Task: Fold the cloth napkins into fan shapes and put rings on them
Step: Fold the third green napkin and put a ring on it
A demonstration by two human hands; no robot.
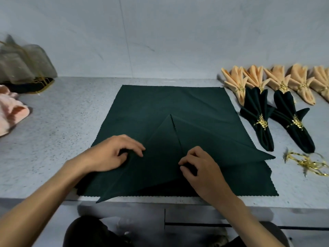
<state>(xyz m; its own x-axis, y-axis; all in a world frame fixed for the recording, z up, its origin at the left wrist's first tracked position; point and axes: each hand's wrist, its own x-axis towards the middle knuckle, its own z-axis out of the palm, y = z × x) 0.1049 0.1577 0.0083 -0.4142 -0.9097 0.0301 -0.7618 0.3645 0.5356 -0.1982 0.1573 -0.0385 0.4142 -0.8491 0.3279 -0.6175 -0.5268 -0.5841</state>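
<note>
A dark green napkin (170, 104) lies spread on the grey counter (58, 125), its two near corners folded up so they meet at a point in the middle. My left hand (114, 154) pinches the left flap with curled fingers. My right hand (199, 166) pinches the cloth at the foot of the centre seam. Loose gold rings (309, 163) lie at the right. Two folded green napkins (258, 118) with gold leaf rings lie to the right of the cloth.
Several peach fan napkins (274, 81) with rings line the back right by the wall. A peach cloth (10, 111) and a sheer grey bag (23, 63) over dark cloth sit at the far left. The counter's front edge runs just below the napkin.
</note>
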